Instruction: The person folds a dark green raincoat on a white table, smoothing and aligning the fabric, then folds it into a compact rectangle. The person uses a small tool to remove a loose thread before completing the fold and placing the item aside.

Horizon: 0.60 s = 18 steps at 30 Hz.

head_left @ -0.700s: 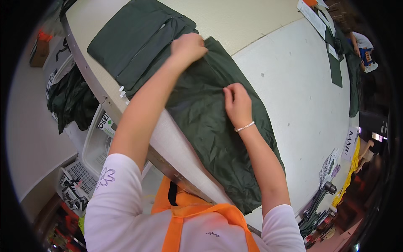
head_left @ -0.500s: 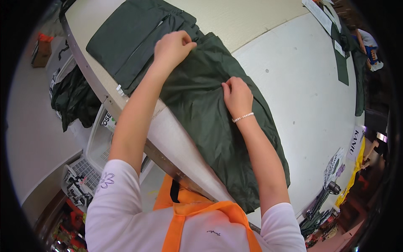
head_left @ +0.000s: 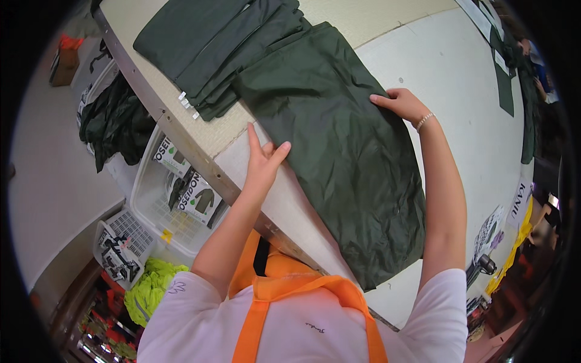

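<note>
A dark green folded garment [head_left: 339,151] of smooth, slightly shiny fabric lies lengthwise on the table in front of me, creased over its surface. At its left edge is my left hand [head_left: 265,162], open, with the forefinger pointing away and the thumb at the cloth. My right hand [head_left: 407,107] rests at the far right edge, thumb on the fabric and the fingers partly hidden; it looks open. Beyond the garment's far left corner, and touching it, sits a stack of folded dark green garments [head_left: 212,45] with small white tags [head_left: 187,104] sticking out.
The pale table [head_left: 448,145] has a metal-edged left side. Below that edge stand a white basket [head_left: 142,199] with packaged garments, a smaller basket [head_left: 115,257] and a lime-yellow cloth heap [head_left: 154,287]. Dark green fabric [head_left: 115,127] is bunched farther left. Green strips [head_left: 503,85] hang at the far right.
Both hands have moved apart to the garment's two sides, the left back toward me, the right outward. The garment lies flatter and its far end now has a straighter edge.
</note>
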Each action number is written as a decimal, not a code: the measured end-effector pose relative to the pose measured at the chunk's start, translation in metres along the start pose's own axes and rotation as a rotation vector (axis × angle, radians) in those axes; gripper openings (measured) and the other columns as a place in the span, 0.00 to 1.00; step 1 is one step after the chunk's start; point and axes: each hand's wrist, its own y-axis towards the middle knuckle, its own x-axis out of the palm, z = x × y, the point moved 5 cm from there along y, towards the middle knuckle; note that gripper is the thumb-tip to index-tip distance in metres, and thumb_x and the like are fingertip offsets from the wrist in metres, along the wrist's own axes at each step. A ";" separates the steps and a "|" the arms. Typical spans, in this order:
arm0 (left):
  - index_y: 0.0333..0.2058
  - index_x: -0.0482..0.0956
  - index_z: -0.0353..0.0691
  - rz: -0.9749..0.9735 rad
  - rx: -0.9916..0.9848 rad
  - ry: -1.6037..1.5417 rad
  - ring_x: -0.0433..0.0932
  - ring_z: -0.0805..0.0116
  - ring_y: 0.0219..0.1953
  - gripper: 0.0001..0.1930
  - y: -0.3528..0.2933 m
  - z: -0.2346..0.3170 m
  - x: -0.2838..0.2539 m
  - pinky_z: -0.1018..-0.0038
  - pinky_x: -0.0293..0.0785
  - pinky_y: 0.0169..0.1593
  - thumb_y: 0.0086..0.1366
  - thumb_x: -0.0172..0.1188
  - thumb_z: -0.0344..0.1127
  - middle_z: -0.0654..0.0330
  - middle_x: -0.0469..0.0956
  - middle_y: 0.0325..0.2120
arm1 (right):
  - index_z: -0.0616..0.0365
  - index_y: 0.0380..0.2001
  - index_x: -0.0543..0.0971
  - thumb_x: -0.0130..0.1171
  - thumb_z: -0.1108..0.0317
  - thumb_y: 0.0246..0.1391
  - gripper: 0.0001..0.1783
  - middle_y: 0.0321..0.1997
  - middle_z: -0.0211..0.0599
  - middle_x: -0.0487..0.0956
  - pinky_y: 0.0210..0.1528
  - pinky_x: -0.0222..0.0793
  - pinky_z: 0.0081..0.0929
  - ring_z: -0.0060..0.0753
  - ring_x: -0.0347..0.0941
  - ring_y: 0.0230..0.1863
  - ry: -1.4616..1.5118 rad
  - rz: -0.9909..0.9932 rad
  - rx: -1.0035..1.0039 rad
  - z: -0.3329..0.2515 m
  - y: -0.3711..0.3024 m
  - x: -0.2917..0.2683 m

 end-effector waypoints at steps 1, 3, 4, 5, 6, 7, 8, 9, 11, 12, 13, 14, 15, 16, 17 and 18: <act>0.66 0.25 0.41 -0.012 -0.003 -0.079 0.71 0.63 0.50 0.48 0.000 0.003 0.007 0.73 0.63 0.55 0.62 0.57 0.33 0.45 0.70 0.50 | 0.66 0.38 0.79 0.67 0.51 0.45 0.27 0.34 0.36 0.80 0.42 0.69 0.23 0.24 0.74 0.35 0.129 -0.004 -0.073 -0.001 -0.001 0.002; 0.64 0.20 0.40 -0.017 0.045 -0.117 0.68 0.63 0.52 0.51 0.000 0.002 0.014 0.72 0.62 0.56 0.61 0.57 0.29 0.46 0.68 0.52 | 0.66 0.36 0.79 0.67 0.54 0.45 0.24 0.33 0.36 0.80 0.42 0.70 0.24 0.26 0.75 0.33 0.387 -0.013 -0.224 -0.009 -0.007 0.006; 0.63 0.17 0.40 -0.017 0.069 -0.135 0.67 0.64 0.54 0.52 0.001 0.001 0.017 0.72 0.61 0.57 0.61 0.57 0.27 0.46 0.66 0.53 | 0.66 0.39 0.78 0.68 0.61 0.45 0.22 0.35 0.37 0.80 0.42 0.70 0.24 0.26 0.75 0.35 0.479 -0.065 -0.178 -0.012 -0.010 0.003; 0.64 0.20 0.41 0.019 0.145 -0.139 0.66 0.62 0.55 0.52 0.005 0.004 0.018 0.71 0.60 0.58 0.60 0.57 0.25 0.46 0.64 0.56 | 0.65 0.41 0.78 0.68 0.62 0.44 0.23 0.36 0.37 0.80 0.43 0.70 0.25 0.27 0.76 0.36 0.474 -0.084 -0.140 -0.016 -0.013 -0.001; 0.65 0.22 0.42 0.012 0.113 -0.162 0.65 0.61 0.56 0.51 0.009 0.005 0.020 0.71 0.59 0.59 0.60 0.57 0.24 0.44 0.62 0.57 | 0.65 0.43 0.77 0.69 0.63 0.44 0.24 0.38 0.38 0.80 0.44 0.70 0.26 0.28 0.76 0.37 0.473 -0.101 -0.100 -0.016 -0.016 -0.003; 0.65 0.23 0.42 0.004 0.080 -0.185 0.63 0.60 0.58 0.50 0.014 0.006 0.019 0.70 0.58 0.60 0.60 0.57 0.24 0.43 0.60 0.58 | 0.64 0.43 0.77 0.68 0.63 0.44 0.24 0.38 0.37 0.80 0.45 0.70 0.25 0.26 0.75 0.38 0.456 -0.120 -0.093 -0.016 -0.013 -0.002; 0.66 0.25 0.43 -0.004 0.047 -0.209 0.62 0.59 0.59 0.49 0.019 0.008 0.019 0.69 0.57 0.61 0.60 0.56 0.24 0.42 0.58 0.59 | 0.64 0.44 0.76 0.68 0.64 0.45 0.23 0.39 0.35 0.80 0.45 0.70 0.24 0.25 0.75 0.38 0.439 -0.139 -0.086 -0.017 -0.010 -0.002; 0.67 0.30 0.43 -0.003 0.040 -0.235 0.60 0.61 0.61 0.47 0.028 0.011 0.017 0.69 0.56 0.62 0.59 0.55 0.21 0.43 0.52 0.62 | 0.64 0.44 0.76 0.67 0.65 0.45 0.23 0.39 0.34 0.79 0.46 0.69 0.23 0.23 0.74 0.38 0.420 -0.157 -0.086 -0.019 -0.008 -0.001; 0.67 0.32 0.42 -0.065 0.180 -0.119 0.60 0.61 0.61 0.46 0.027 0.022 0.020 0.70 0.56 0.62 0.58 0.55 0.20 0.45 0.50 0.63 | 0.65 0.45 0.75 0.68 0.64 0.45 0.25 0.40 0.35 0.79 0.47 0.69 0.23 0.23 0.75 0.39 0.443 -0.170 -0.105 -0.022 -0.014 0.002; 0.67 0.34 0.42 -0.093 0.248 -0.059 0.60 0.61 0.61 0.46 0.026 0.029 0.021 0.70 0.56 0.62 0.58 0.55 0.20 0.46 0.49 0.64 | 0.65 0.46 0.75 0.68 0.64 0.45 0.25 0.40 0.35 0.79 0.48 0.69 0.23 0.23 0.75 0.39 0.457 -0.179 -0.114 -0.023 -0.015 0.004; 0.67 0.37 0.47 -0.140 0.307 0.001 0.57 0.60 0.63 0.45 0.024 0.038 0.022 0.69 0.55 0.64 0.57 0.53 0.18 0.50 0.45 0.66 | 0.66 0.47 0.74 0.68 0.64 0.44 0.27 0.41 0.35 0.79 0.48 0.69 0.23 0.24 0.75 0.40 0.497 -0.211 -0.156 -0.025 -0.019 0.003; 0.67 0.37 0.49 -0.185 0.312 -0.113 0.56 0.61 0.63 0.45 0.020 0.045 0.025 0.69 0.55 0.63 0.57 0.53 0.18 0.51 0.45 0.66 | 0.66 0.47 0.74 0.69 0.64 0.44 0.27 0.41 0.35 0.79 0.48 0.69 0.23 0.24 0.75 0.40 0.520 -0.205 -0.206 -0.029 -0.024 -0.001; 0.68 0.37 0.52 -0.224 0.308 -0.228 0.56 0.61 0.63 0.46 0.007 0.057 0.031 0.69 0.55 0.63 0.57 0.52 0.17 0.52 0.45 0.66 | 0.65 0.47 0.74 0.69 0.64 0.43 0.27 0.41 0.35 0.79 0.48 0.69 0.23 0.24 0.75 0.40 0.541 -0.205 -0.248 -0.033 -0.032 -0.004; 0.68 0.37 0.55 -0.262 0.301 -0.343 0.55 0.62 0.64 0.46 0.000 0.064 0.034 0.69 0.55 0.63 0.57 0.52 0.17 0.54 0.45 0.66 | 0.65 0.47 0.74 0.69 0.65 0.43 0.27 0.41 0.36 0.79 0.48 0.69 0.23 0.24 0.75 0.40 0.562 -0.205 -0.290 -0.035 -0.037 -0.006; 0.68 0.35 0.58 -0.301 0.257 -0.424 0.55 0.61 0.64 0.44 0.002 0.057 0.032 0.67 0.55 0.63 0.60 0.48 0.19 0.54 0.46 0.66 | 0.64 0.47 0.74 0.69 0.65 0.42 0.28 0.41 0.36 0.79 0.47 0.69 0.23 0.25 0.75 0.40 0.589 -0.199 -0.273 -0.033 -0.035 -0.009; 0.68 0.35 0.58 -0.299 0.174 -0.466 0.56 0.60 0.64 0.43 0.003 0.045 0.031 0.67 0.55 0.63 0.62 0.47 0.20 0.54 0.46 0.66 | 0.65 0.47 0.74 0.69 0.65 0.42 0.28 0.41 0.37 0.79 0.47 0.69 0.23 0.26 0.75 0.40 0.563 -0.155 -0.262 -0.028 -0.033 -0.009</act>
